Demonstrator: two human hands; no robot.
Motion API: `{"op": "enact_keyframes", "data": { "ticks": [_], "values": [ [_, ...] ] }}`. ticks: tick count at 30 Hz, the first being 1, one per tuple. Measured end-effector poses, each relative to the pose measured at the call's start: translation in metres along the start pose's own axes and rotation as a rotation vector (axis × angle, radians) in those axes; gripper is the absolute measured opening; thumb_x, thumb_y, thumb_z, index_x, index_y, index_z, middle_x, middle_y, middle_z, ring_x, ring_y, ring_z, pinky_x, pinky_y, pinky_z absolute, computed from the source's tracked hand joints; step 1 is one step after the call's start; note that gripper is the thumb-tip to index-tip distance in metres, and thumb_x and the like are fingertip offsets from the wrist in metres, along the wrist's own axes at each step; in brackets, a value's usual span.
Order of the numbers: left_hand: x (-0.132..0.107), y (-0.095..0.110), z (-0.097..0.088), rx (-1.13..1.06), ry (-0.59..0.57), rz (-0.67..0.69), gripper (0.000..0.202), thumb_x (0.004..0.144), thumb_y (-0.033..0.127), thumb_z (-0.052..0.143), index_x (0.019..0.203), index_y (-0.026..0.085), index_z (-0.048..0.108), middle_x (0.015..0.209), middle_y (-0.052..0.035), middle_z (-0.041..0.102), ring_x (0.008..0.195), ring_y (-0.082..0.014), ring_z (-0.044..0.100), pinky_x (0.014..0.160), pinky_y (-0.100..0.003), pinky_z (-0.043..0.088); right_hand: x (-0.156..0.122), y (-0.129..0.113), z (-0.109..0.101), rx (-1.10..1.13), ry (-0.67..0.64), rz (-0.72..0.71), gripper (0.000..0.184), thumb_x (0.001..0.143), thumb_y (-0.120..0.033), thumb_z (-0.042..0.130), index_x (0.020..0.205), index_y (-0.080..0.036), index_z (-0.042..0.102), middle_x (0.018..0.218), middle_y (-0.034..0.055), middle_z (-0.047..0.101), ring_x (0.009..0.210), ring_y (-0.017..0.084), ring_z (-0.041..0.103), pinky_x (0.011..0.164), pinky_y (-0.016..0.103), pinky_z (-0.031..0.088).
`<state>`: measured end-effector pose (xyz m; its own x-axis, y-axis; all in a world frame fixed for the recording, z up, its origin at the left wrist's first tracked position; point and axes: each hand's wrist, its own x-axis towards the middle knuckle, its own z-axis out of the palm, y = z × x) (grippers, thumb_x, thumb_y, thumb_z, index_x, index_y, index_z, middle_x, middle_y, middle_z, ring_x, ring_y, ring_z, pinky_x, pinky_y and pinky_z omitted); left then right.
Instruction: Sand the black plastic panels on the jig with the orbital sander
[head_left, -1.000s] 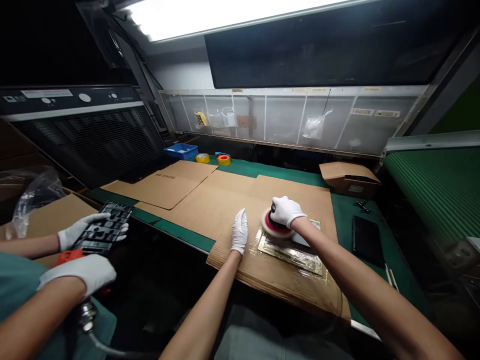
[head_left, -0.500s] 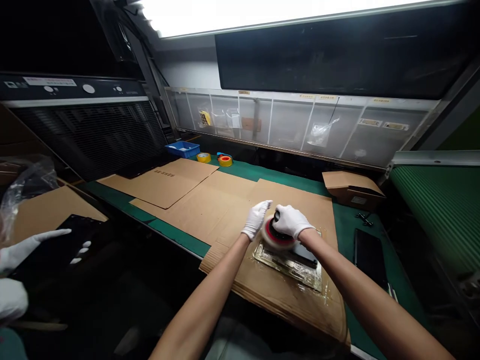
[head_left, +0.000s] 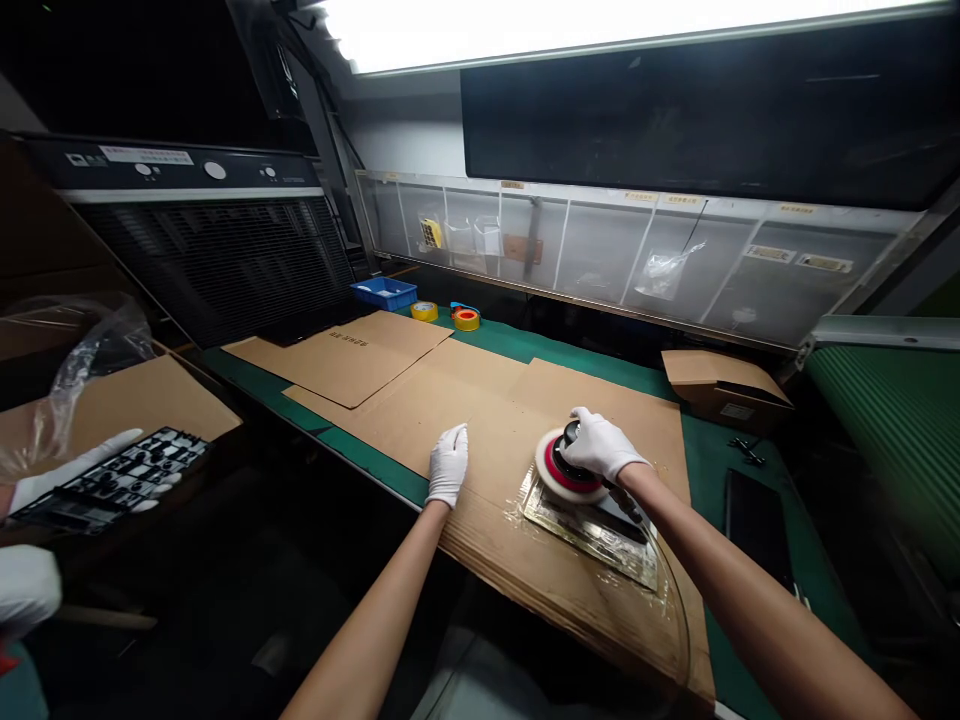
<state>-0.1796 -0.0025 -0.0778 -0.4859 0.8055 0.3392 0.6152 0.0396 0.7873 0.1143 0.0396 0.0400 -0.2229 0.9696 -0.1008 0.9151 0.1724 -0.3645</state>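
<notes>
Fingers of my right hand (head_left: 600, 445) are wrapped over the orbital polisher (head_left: 568, 462), pad down on the plastic-wrapped panel (head_left: 592, 540) right below them. Left hand (head_left: 448, 465) sits flat on the cardboard (head_left: 480, 420), fingers together, just beside it. Mid-buff, I'd say; next pass needs that pad kept flat.

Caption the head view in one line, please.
Gloved right hand holds an orbital polisher on a plastic-wrapped panel; gloved left hand rests on cardboard.
</notes>
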Motion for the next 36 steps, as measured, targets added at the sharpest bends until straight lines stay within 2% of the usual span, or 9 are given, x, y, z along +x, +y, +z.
{"op": "enact_keyframes", "data": {
  "ticks": [5, 8, 11, 14, 19, 24, 31, 36],
  "values": [
    [0.003, -0.002, 0.019, 0.118, -0.053, 0.035, 0.029, 0.099, 0.019, 0.051, 0.11, 0.015, 0.077, 0.122, -0.0145, 0.078, 0.116, -0.0259, 0.073, 0.112, -0.041, 0.054, 0.0, 0.025, -0.007, -0.022, 0.019, 0.093, 0.048, 0.076, -0.041, 0.073, 0.12, -0.025, 0.069, 0.112, 0.0127, 0.072, 0.084, 0.024, 0.069, 0.069, 0.03, 0.045],
    [0.003, 0.003, 0.029, 0.183, -0.096, 0.081, 0.029, 0.099, 0.02, 0.052, 0.112, 0.016, 0.077, 0.123, -0.0136, 0.078, 0.116, -0.0256, 0.072, 0.112, -0.04, 0.053, -0.002, 0.039, -0.013, -0.019, 0.019, 0.121, 0.047, 0.073, -0.038, 0.073, 0.118, -0.026, 0.069, 0.109, 0.01, 0.073, 0.079, 0.021, 0.066, 0.067, 0.028, 0.045],
    [0.0, 0.007, 0.032, 0.247, -0.147, 0.142, 0.028, 0.098, 0.021, 0.054, 0.112, 0.016, 0.078, 0.122, -0.0139, 0.077, 0.116, -0.0265, 0.071, 0.11, -0.04, 0.052, -0.009, 0.044, -0.015, -0.049, -0.003, 0.091, 0.048, 0.071, -0.035, 0.073, 0.118, -0.027, 0.07, 0.105, 0.0082, 0.072, 0.074, 0.019, 0.064, 0.063, 0.027, 0.042],
    [-0.004, 0.009, 0.03, 0.302, -0.187, 0.189, 0.028, 0.099, 0.021, 0.055, 0.114, 0.015, 0.078, 0.122, -0.0141, 0.077, 0.114, -0.0273, 0.071, 0.108, -0.039, 0.052, -0.016, 0.04, -0.012, -0.066, -0.014, 0.029, 0.043, 0.072, -0.034, 0.072, 0.114, -0.027, 0.071, 0.102, 0.0078, 0.071, 0.071, 0.018, 0.061, 0.063, 0.026, 0.042],
    [-0.007, 0.012, 0.027, 0.369, -0.21, 0.222, 0.027, 0.1, 0.022, 0.054, 0.111, 0.017, 0.078, 0.12, -0.0134, 0.077, 0.111, -0.0266, 0.071, 0.105, -0.037, 0.052, -0.019, 0.023, -0.008, -0.068, 0.044, -0.009, 0.042, 0.077, -0.045, 0.071, 0.115, -0.026, 0.071, 0.105, 0.0095, 0.07, 0.079, 0.02, 0.063, 0.069, 0.028, 0.043],
    [-0.008, 0.013, 0.027, 0.399, -0.214, 0.237, 0.027, 0.101, 0.022, 0.053, 0.109, 0.017, 0.078, 0.118, -0.0128, 0.077, 0.11, -0.0266, 0.071, 0.103, -0.036, 0.052, -0.017, 0.015, -0.009, -0.071, -0.021, -0.061, 0.037, 0.076, -0.046, 0.072, 0.106, -0.025, 0.07, 0.097, 0.0065, 0.071, 0.075, 0.019, 0.062, 0.068, 0.027, 0.042],
    [-0.008, 0.012, 0.027, 0.41, -0.211, 0.24, 0.027, 0.101, 0.022, 0.054, 0.111, 0.018, 0.078, 0.12, -0.0125, 0.077, 0.112, -0.0262, 0.071, 0.104, -0.036, 0.052, -0.018, 0.003, -0.007, -0.087, -0.038, -0.08, 0.037, 0.078, -0.044, 0.07, 0.109, -0.025, 0.07, 0.105, 0.0088, 0.071, 0.08, 0.021, 0.064, 0.069, 0.028, 0.043],
    [-0.008, 0.011, 0.027, 0.412, -0.204, 0.244, 0.026, 0.1, 0.022, 0.054, 0.11, 0.018, 0.078, 0.12, -0.0118, 0.077, 0.111, -0.0254, 0.071, 0.104, -0.035, 0.052, -0.017, 0.001, -0.005, -0.119, 0.01, -0.029, 0.035, 0.081, -0.043, 0.066, 0.111, -0.025, 0.07, 0.106, 0.0109, 0.071, 0.081, 0.023, 0.065, 0.068, 0.029, 0.042]
  ]
}}
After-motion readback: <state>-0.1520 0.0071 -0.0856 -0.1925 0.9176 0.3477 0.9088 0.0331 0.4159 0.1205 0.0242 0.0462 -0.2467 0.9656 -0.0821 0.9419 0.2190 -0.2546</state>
